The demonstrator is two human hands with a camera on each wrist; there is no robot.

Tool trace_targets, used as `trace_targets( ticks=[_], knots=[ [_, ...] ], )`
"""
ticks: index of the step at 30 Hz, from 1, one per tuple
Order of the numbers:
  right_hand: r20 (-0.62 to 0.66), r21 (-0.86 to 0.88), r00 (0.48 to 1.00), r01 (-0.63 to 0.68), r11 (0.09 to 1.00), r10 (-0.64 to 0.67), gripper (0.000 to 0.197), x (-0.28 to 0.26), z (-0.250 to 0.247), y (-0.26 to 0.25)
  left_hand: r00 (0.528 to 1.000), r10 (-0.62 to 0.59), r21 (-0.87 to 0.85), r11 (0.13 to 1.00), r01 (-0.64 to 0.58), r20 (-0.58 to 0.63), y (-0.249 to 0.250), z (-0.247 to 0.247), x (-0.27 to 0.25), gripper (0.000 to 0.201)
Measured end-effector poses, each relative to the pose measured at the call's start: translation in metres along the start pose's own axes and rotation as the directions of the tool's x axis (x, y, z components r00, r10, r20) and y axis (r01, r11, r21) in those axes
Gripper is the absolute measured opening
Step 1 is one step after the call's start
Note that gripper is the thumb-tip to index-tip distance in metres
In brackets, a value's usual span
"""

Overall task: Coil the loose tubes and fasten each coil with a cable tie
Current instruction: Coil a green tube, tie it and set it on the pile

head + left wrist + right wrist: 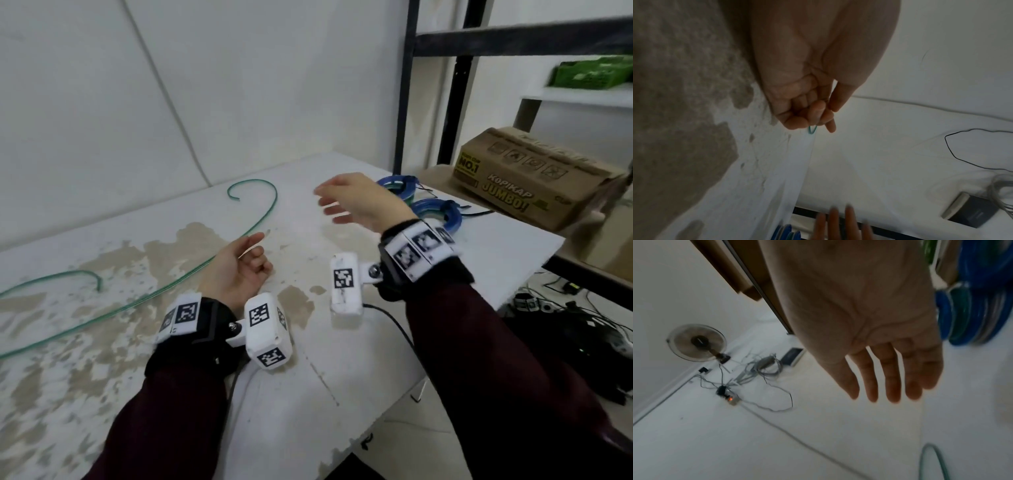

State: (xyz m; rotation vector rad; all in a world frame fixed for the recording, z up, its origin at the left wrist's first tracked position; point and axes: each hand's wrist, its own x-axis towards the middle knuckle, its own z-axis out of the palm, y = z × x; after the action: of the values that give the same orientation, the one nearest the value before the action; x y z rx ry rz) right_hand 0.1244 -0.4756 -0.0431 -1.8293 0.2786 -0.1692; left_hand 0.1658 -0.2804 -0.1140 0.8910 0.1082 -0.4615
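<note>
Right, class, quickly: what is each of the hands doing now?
Left hand: fingers curled, pinching a thin white cable tie.
Right hand: open, holding nothing.

Head view bright and evenly lit; both wrist views dim, soft, motion-blurred, edges warped.

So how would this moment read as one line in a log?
left hand: holds cable tie | right hand: open, empty | green tube: uncoiled on table

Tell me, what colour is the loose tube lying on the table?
Green; the loose tube shows best in the head view.
</note>
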Motion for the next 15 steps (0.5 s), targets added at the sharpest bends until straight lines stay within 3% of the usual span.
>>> trace_targets(
  ticks=[2,5,8,12,15],
  knots=[
    [0.151,-0.019,0.981,-0.120,0.993,0.121,0.012,0.022,0.028,-0.008,1.000,-0.001,0.008,1.000,0.001,-0.003,0.000,0.001,0.000,0.026],
    [0.182,-0.116,0.952,-0.230,0.966,0.248,0.016,0.060,0.061,-0.010,1.000,-0.007,-0.003,1.000,0.007,-0.008,-0.001,0.001,0.000,0.026],
    [0.226,-0.103,0.898,-0.363,0.926,0.377,0.023,0.094,0.076,-0.001,1.000,-0.027,-0.014,1.000,0.027,0.001,0.000,0.000,0.003,0.027],
    [0.187,-0.215,0.918,-0.310,0.926,0.351,0.024,0.117,0.080,0.000,0.999,-0.043,-0.035,0.998,0.043,0.002,0.000,-0.001,0.005,0.029],
    [0.250,-0.432,0.881,-0.270,0.861,0.401,0.040,0.117,0.082,-0.005,0.999,-0.051,-0.039,0.998,0.051,-0.001,0.001,-0.002,0.005,0.030]
  ],
)
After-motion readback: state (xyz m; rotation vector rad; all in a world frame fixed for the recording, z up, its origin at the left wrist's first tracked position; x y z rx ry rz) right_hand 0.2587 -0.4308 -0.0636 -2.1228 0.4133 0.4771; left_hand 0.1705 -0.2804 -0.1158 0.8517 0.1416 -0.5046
